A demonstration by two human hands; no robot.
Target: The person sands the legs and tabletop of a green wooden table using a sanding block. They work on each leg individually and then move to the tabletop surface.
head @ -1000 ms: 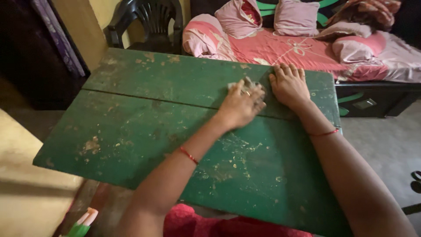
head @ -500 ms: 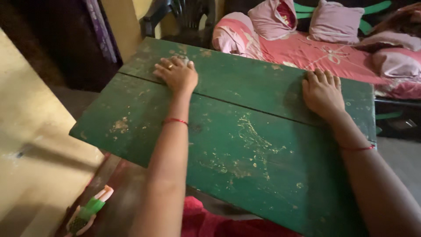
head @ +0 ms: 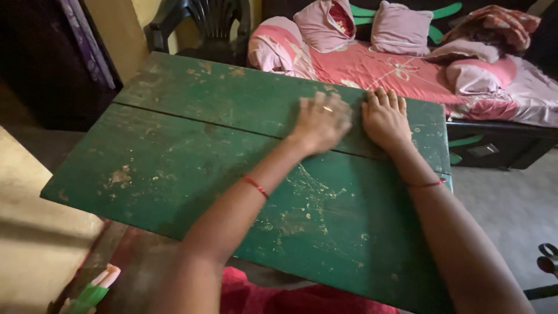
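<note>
Neither hand has a grip on anything: both lie open, palm down, on the green tabletop [head: 192,151]. This tabletop is the largest thing in view, made of two painted boards with a seam between them, and its paint is worn and scratched in many pale spots. It fills the middle of the head view, close before the person.

Behind it stands a bed [head: 407,70] with a pink cover and pillows, and a dark plastic chair [head: 203,26] is at the far left corner.

Half a second ago the left hand [head: 319,119] was pressed far out on the left part of the far board. Now it lies just beside the right hand [head: 385,118], a little blurred, so it seems to be sliding. The right hand is in the same place as before, near the far right edge. It looks as if the left hand sweeps back and forth over the surface while the right one steadies the board.

Each wrist carries a thin red thread. At the bottom left, some green and pink sticks [head: 96,288] show.
</note>
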